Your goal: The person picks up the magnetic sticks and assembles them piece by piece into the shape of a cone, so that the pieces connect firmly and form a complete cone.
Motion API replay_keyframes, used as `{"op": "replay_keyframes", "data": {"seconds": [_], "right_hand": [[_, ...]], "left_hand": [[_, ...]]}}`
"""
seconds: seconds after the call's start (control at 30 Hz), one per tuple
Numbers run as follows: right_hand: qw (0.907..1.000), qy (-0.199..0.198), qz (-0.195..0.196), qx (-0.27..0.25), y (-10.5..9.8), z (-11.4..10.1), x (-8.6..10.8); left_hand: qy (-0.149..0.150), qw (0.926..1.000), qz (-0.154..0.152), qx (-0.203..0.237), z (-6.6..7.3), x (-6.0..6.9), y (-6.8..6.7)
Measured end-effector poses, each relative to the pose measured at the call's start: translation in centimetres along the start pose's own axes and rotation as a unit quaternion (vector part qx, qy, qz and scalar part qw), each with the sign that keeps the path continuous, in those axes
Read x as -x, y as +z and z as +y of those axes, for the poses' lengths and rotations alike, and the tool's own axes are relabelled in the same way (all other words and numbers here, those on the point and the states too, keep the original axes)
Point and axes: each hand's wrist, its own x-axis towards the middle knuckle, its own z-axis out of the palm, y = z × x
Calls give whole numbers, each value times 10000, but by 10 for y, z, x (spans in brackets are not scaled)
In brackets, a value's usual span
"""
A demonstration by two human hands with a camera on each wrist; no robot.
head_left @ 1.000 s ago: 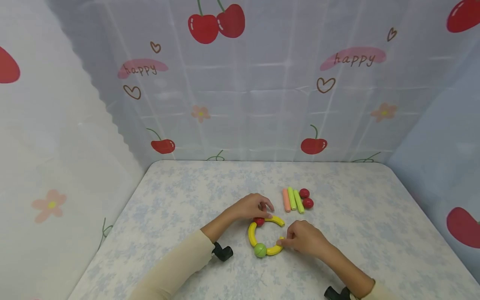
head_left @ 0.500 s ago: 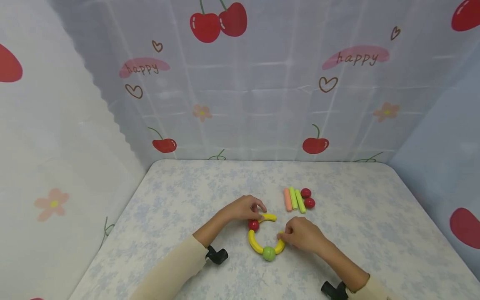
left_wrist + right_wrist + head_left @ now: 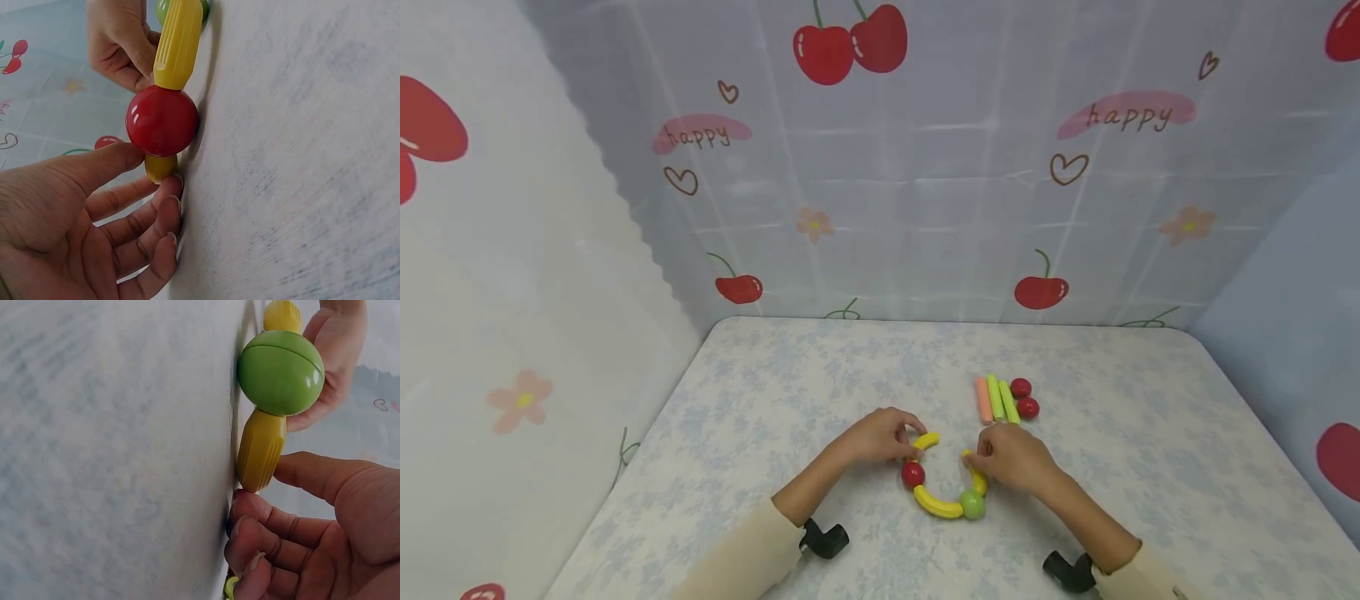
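A chain of yellow curved rods with a red ball (image 3: pixel 913 475) and a green ball (image 3: pixel 972 504) lies on the table as a ring with its gap on the far side. My left hand (image 3: pixel 880 437) pinches the upper left curved rod (image 3: pixel 929 439) by the red ball, thumb against the joint in the left wrist view. On the other side, my right hand (image 3: pixel 1017 458) holds the right curved rod (image 3: pixel 980 483) between thumb and fingers, its end partly hidden. Between the balls runs the bottom curved rod (image 3: pixel 938 504). The right wrist view shows the green ball (image 3: pixel 281 374) joined to rods at both ends.
Beyond my right hand lie an orange straight rod (image 3: pixel 984 400), two light green straight rods (image 3: pixel 996 397) and two red balls (image 3: pixel 1027 407), close together. The patterned tabletop (image 3: pixel 820 367) meets a cherry-print curtain (image 3: pixel 925 250) at the back.
The chain has turned counter-clockwise: the red ball moved nearer, the green ball went right, and the gap shifted from the right side to the far side. Both hands kept their grip.
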Motion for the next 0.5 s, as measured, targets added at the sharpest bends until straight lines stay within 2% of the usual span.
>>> {"op": "replay_keyframes", "data": {"seconds": [0.23,0.5], "right_hand": [[9998,-126,148,-15,-2,1,-3],[9998,-185,84,4,-4,0,-8]], "left_hand": [[-47,9997,200,103,3,11,6],[-113,9990,398,193,0,15,11]]}}
